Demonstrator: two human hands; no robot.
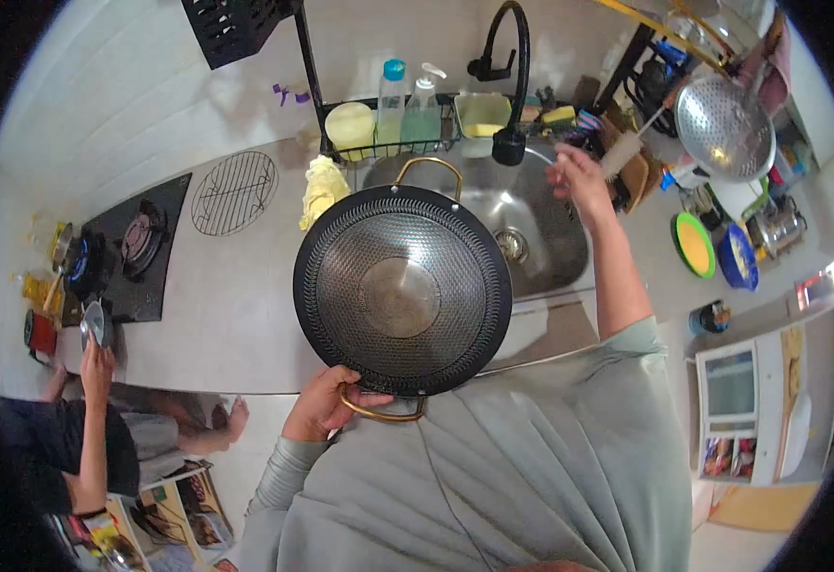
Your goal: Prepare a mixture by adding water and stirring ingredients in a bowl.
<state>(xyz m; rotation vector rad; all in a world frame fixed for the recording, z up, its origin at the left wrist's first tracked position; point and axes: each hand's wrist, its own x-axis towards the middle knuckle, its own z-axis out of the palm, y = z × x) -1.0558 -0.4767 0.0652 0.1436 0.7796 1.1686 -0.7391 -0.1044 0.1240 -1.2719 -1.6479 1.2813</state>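
Observation:
My left hand (324, 402) grips the near rim and brass-coloured handle of a black wok (402, 293) with a textured metal inside. The wok is held over the counter edge and the left part of the steel sink (556, 243), its far handle pointing at the wall. My right hand (578, 175) is raised over the sink's right side, near the black faucet (508, 143), with its fingers partly curled and nothing visible in them. A pale bottle brush (623, 154) is just right of it. A crumpled yellow cloth (324, 189) lies at the wok's upper left.
Behind the sink, a black wire rack (388, 149) holds bottles and a sponge box. A round wire rack (234, 193) lies left, beside a gas hob (146, 257) with a lit burner. Another person (95, 443) stands there holding a small bowl. A perforated strainer (724, 129) hangs right.

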